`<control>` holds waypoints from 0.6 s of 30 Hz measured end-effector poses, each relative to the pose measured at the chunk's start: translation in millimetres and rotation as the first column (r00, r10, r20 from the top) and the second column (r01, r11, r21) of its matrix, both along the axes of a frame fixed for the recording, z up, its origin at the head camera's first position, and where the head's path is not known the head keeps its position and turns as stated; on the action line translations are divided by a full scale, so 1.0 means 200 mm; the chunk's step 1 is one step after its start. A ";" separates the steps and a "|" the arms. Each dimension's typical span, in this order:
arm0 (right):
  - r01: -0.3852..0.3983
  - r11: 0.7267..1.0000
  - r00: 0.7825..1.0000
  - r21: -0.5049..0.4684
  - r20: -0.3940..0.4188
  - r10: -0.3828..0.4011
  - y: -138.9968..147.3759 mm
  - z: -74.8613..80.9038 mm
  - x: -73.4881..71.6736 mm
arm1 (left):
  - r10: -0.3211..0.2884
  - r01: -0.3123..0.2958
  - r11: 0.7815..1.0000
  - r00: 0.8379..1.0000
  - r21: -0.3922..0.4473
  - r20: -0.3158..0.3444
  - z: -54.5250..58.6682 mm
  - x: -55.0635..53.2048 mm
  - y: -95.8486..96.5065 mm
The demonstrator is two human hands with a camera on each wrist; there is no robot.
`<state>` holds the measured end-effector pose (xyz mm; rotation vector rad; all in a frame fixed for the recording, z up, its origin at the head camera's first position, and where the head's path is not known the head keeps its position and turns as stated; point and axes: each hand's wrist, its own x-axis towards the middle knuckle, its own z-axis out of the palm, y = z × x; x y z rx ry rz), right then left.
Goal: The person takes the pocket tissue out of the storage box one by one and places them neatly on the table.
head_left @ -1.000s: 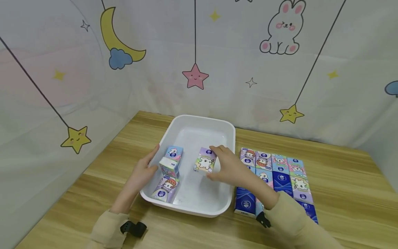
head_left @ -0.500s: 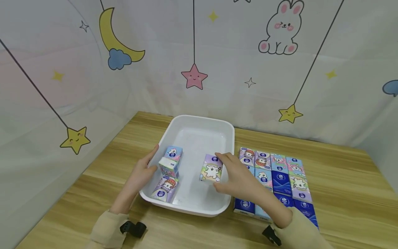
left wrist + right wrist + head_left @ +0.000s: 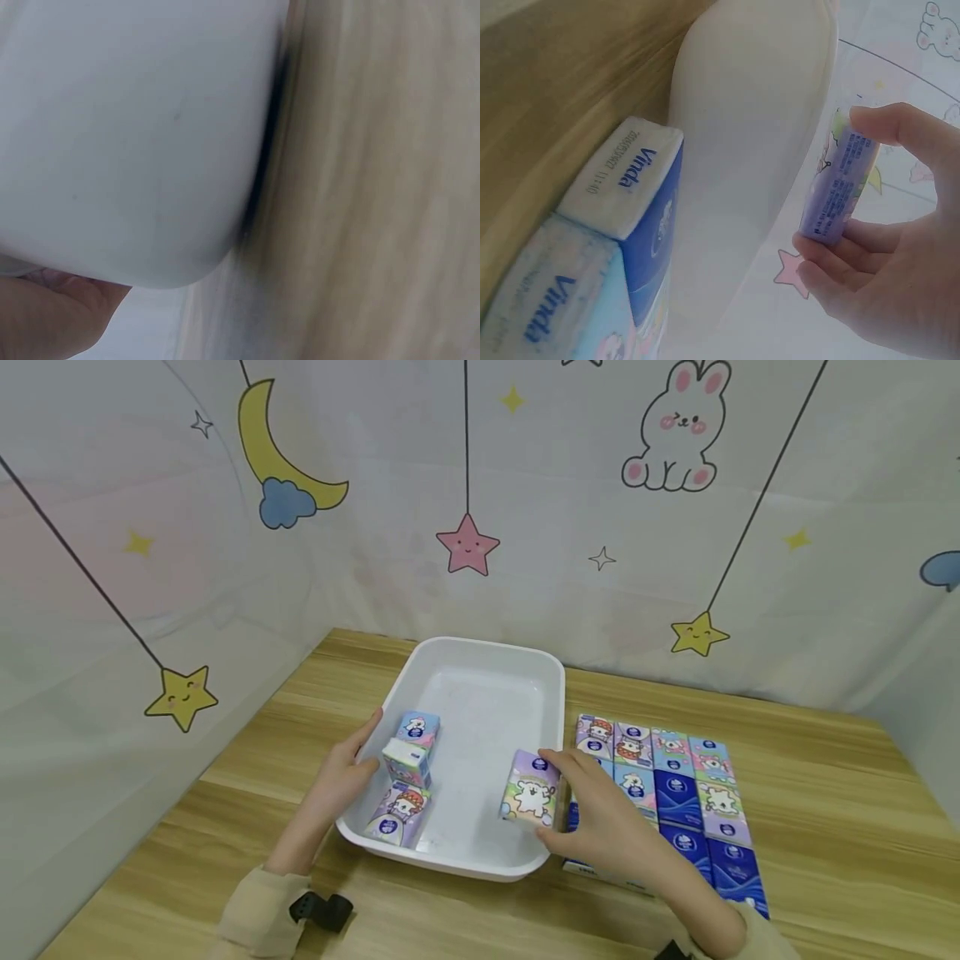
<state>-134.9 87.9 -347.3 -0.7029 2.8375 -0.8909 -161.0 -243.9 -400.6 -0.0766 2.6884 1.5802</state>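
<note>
In the head view, my right hand pinches a lilac and green tissue pack with a white cartoon dog on it. The pack is over the right side of a white plastic tray, near its wall. At the tray's left side, my left hand grips the rim, thumb inside. Three tissue packs lie along the inner left: a light blue one, one standing on edge, and a lilac one. The right wrist view shows fingertips and thumb on opposite ends of the held pack.
Right of the tray, a block of tissue packs lies in rows on the wooden table, dark blue ones among cartoon ones. The block's near left part is hidden by my right forearm. A printed cloth hangs behind the table.
My right hand has moved right and nearer to me with the tissue pack, from the tray's middle to its right side. My left hand stays on the rim.
</note>
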 end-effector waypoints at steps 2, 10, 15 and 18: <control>-0.002 1.000 1.000 0.002 -0.016 0.002 0.02 -0.01 0.02 | 0.001 -0.001 1.000 1.000 0.005 -0.002 0.00 0.00 0.00; 0.006 1.000 1.000 0.009 -0.010 -0.006 0.08 -0.03 0.11 | -0.011 0.011 1.000 1.000 0.010 0.002 0.00 0.00 0.00; 0.055 0.998 0.996 0.018 0.071 -0.056 0.11 -0.04 0.15 | -0.006 0.006 1.000 1.000 0.009 0.005 0.00 -0.01 0.00; 0.085 0.996 0.991 0.023 0.105 -0.087 0.12 -0.05 0.18 | -0.007 0.007 1.000 1.000 0.011 0.009 0.00 -0.01 0.00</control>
